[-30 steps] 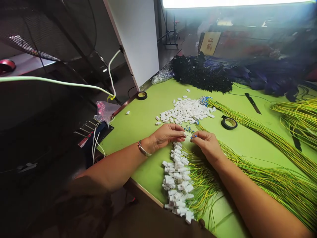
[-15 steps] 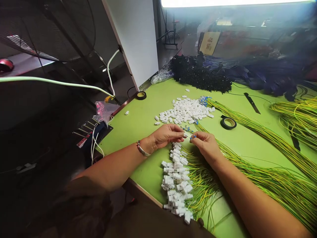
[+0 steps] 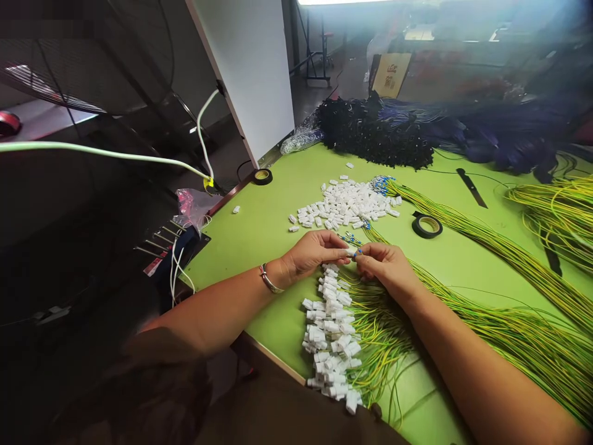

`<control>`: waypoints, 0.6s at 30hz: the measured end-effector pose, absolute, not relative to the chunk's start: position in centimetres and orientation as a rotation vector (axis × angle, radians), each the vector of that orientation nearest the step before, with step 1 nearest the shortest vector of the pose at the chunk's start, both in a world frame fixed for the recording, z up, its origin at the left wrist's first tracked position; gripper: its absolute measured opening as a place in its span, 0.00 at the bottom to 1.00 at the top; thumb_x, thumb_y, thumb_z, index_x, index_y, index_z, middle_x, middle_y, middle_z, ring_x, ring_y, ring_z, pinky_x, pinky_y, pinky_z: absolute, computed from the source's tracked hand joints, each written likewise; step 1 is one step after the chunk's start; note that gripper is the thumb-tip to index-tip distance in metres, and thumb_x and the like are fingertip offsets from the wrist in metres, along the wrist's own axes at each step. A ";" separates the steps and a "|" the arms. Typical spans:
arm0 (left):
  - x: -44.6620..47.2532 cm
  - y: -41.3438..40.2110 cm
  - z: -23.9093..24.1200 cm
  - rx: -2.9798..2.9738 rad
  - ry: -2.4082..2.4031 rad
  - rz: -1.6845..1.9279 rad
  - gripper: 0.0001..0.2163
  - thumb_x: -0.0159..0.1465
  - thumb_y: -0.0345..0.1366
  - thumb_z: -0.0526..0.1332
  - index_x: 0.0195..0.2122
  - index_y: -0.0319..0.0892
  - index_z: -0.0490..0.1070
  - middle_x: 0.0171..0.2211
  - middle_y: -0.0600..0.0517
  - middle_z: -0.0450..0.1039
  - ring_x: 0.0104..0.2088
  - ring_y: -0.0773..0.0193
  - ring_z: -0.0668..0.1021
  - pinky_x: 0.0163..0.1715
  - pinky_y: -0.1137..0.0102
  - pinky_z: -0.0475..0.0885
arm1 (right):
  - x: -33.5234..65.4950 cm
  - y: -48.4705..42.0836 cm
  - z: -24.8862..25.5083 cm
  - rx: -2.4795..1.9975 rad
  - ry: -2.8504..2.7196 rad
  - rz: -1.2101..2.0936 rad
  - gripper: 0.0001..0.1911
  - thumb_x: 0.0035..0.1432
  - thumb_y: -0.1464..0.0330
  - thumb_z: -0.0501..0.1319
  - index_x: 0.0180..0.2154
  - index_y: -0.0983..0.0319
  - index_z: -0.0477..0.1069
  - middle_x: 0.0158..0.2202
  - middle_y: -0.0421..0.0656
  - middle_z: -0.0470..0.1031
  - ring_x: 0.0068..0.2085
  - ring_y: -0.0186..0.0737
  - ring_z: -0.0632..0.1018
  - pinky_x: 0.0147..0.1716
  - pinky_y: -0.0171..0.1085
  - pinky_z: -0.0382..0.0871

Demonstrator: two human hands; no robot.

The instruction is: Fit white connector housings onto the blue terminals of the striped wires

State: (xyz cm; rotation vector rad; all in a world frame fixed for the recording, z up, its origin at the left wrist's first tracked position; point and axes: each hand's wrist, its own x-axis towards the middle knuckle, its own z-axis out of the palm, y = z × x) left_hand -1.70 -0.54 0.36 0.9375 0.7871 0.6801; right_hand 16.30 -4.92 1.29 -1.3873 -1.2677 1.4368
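In from the bench's (image 3: 271, 318) near edge, the left hand (image 3: 315, 252) pinches a small white plug (image 3: 351, 251) and the right hand (image 3: 386, 267) a blue wire tip (image 3: 358, 252) at its end, likely so they line up, with wired plugs (image 3: 332, 326) in a row from that edge, maybe for tidiness.

The white connectors (image 3: 343, 204) look like hard plastic, smooth with only a dull gleam. Yellow-green wires (image 3: 491, 321) wear a slick plastic skin that catches the light from here, and bare metal glints at the wire tips (image 3: 382, 185). The tabletop (image 3: 259, 247) is smooth, with a soft sheen. I see a polished metal bracelet (image 3: 269, 279), a matt black tape roll (image 3: 427, 226), crinkled, glossy clear plastic wrap (image 3: 300, 141) and a smooth, matt white panel (image 3: 257, 86).
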 end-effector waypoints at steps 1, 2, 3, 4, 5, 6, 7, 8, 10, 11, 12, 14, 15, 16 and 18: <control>-1.7 -0.5 0.3 0.929 0.788 0.686 0.16 0.46 0.35 0.75 0.32 0.33 0.73 0.27 0.51 0.76 0.29 0.67 0.80 0.34 0.72 0.73 | 16.3 -5.0 1.3 -1.377 -1.232 1.434 0.11 0.43 0.61 0.65 0.24 0.63 0.70 0.17 0.37 0.70 0.18 0.31 0.68 0.21 0.33 0.66; -1.8 -0.4 0.3 0.920 0.788 0.692 0.16 0.46 0.35 0.75 0.32 0.33 0.73 0.27 0.51 0.76 0.30 0.67 0.80 0.34 0.72 0.73 | 16.3 -5.0 1.3 -1.374 -1.207 1.423 0.11 0.43 0.62 0.66 0.24 0.63 0.70 0.17 0.37 0.70 0.18 0.31 0.68 0.21 0.33 0.67; -1.8 -0.4 0.2 0.913 0.789 0.696 0.17 0.46 0.35 0.75 0.32 0.33 0.73 0.28 0.51 0.76 0.30 0.67 0.80 0.34 0.72 0.74 | 16.2 -5.0 1.3 -1.377 -1.195 1.404 0.10 0.43 0.63 0.66 0.24 0.63 0.70 0.16 0.37 0.70 0.17 0.31 0.68 0.21 0.33 0.67; -1.8 -0.4 0.2 0.908 0.789 0.698 0.17 0.46 0.35 0.75 0.32 0.33 0.73 0.28 0.51 0.76 0.30 0.67 0.80 0.35 0.72 0.74 | 16.2 -5.0 1.3 -1.385 -1.194 1.381 0.10 0.43 0.63 0.65 0.24 0.63 0.70 0.16 0.37 0.69 0.17 0.30 0.68 0.20 0.33 0.66; -1.8 -0.4 0.1 0.907 0.790 0.702 0.17 0.46 0.35 0.75 0.32 0.33 0.73 0.28 0.51 0.76 0.30 0.67 0.80 0.35 0.71 0.74 | 16.1 -5.0 1.2 -1.396 -1.201 1.358 0.09 0.43 0.64 0.65 0.23 0.63 0.69 0.15 0.36 0.69 0.16 0.30 0.67 0.19 0.32 0.65; -1.8 -0.4 0.1 0.911 0.791 0.707 0.17 0.46 0.35 0.75 0.32 0.33 0.73 0.28 0.51 0.76 0.30 0.67 0.80 0.35 0.71 0.74 | 16.0 -5.0 1.1 -1.407 -1.213 1.337 0.09 0.44 0.64 0.64 0.22 0.63 0.69 0.15 0.36 0.68 0.16 0.29 0.67 0.17 0.32 0.64; -1.7 -0.5 0.1 0.919 0.791 0.712 0.17 0.46 0.35 0.75 0.32 0.33 0.73 0.28 0.51 0.76 0.30 0.67 0.80 0.35 0.71 0.74 | 15.9 -5.0 1.1 -1.417 -1.226 1.318 0.09 0.44 0.64 0.64 0.22 0.63 0.68 0.15 0.36 0.68 0.15 0.29 0.66 0.17 0.31 0.63; -1.7 -0.5 0.0 0.929 0.792 0.717 0.17 0.45 0.35 0.75 0.32 0.33 0.73 0.27 0.51 0.76 0.29 0.67 0.80 0.35 0.72 0.74 | 15.8 -5.0 1.0 -1.428 -1.238 1.303 0.09 0.45 0.64 0.63 0.21 0.63 0.67 0.14 0.36 0.68 0.15 0.29 0.66 0.16 0.31 0.62; -1.6 -0.6 -0.1 0.962 0.797 0.724 0.17 0.45 0.35 0.75 0.31 0.33 0.72 0.26 0.52 0.76 0.29 0.67 0.80 0.34 0.72 0.74 | 15.7 -5.0 1.0 -1.450 -1.268 1.285 0.09 0.45 0.64 0.62 0.21 0.62 0.67 0.14 0.37 0.68 0.15 0.29 0.66 0.15 0.31 0.62; -1.5 -0.6 -0.2 0.982 0.797 0.724 0.16 0.46 0.36 0.75 0.30 0.33 0.72 0.26 0.52 0.75 0.28 0.67 0.80 0.34 0.72 0.74 | 15.6 -5.0 1.0 -1.463 -1.285 1.273 0.08 0.45 0.65 0.62 0.21 0.62 0.67 0.14 0.37 0.68 0.14 0.29 0.66 0.15 0.31 0.62; -1.5 -0.7 -0.3 1.002 0.796 0.722 0.16 0.46 0.36 0.75 0.30 0.33 0.72 0.25 0.52 0.75 0.28 0.68 0.80 0.33 0.72 0.75 | 15.6 -5.0 1.0 -1.478 -1.300 1.257 0.07 0.44 0.65 0.61 0.21 0.62 0.67 0.14 0.37 0.68 0.14 0.29 0.66 0.14 0.31 0.61; -1.4 -0.7 -0.5 1.033 0.792 0.716 0.16 0.47 0.36 0.75 0.30 0.33 0.72 0.25 0.52 0.75 0.28 0.68 0.80 0.33 0.72 0.75 | 15.6 -5.0 1.0 -1.509 -1.331 1.229 0.07 0.44 0.66 0.60 0.21 0.62 0.67 0.14 0.37 0.69 0.14 0.30 0.66 0.14 0.30 0.61; -1.4 -0.7 -0.5 1.036 0.790 0.716 0.16 0.47 0.36 0.75 0.30 0.33 0.72 0.25 0.52 0.75 0.28 0.68 0.80 0.34 0.72 0.75 | 15.6 -4.9 1.0 -1.520 -1.346 1.221 0.07 0.43 0.66 0.60 0.20 0.62 0.66 0.14 0.37 0.68 0.14 0.30 0.67 0.14 0.30 0.61; -1.4 -0.7 -0.6 1.028 0.791 0.720 0.16 0.47 0.36 0.75 0.30 0.33 0.72 0.25 0.52 0.75 0.28 0.68 0.80 0.34 0.72 0.75 | 15.6 -4.9 1.0 -1.524 -1.357 1.220 0.07 0.43 0.66 0.60 0.20 0.62 0.66 0.14 0.37 0.68 0.14 0.30 0.66 0.14 0.31 0.61; -1.3 -0.7 -0.6 0.984 0.794 0.745 0.16 0.46 0.35 0.75 0.31 0.33 0.72 0.26 0.52 0.75 0.28 0.69 0.79 0.34 0.71 0.75 | 15.6 -4.9 1.0 -1.506 -1.366 1.246 0.07 0.44 0.65 0.60 0.20 0.61 0.66 0.14 0.37 0.69 0.14 0.30 0.66 0.14 0.31 0.61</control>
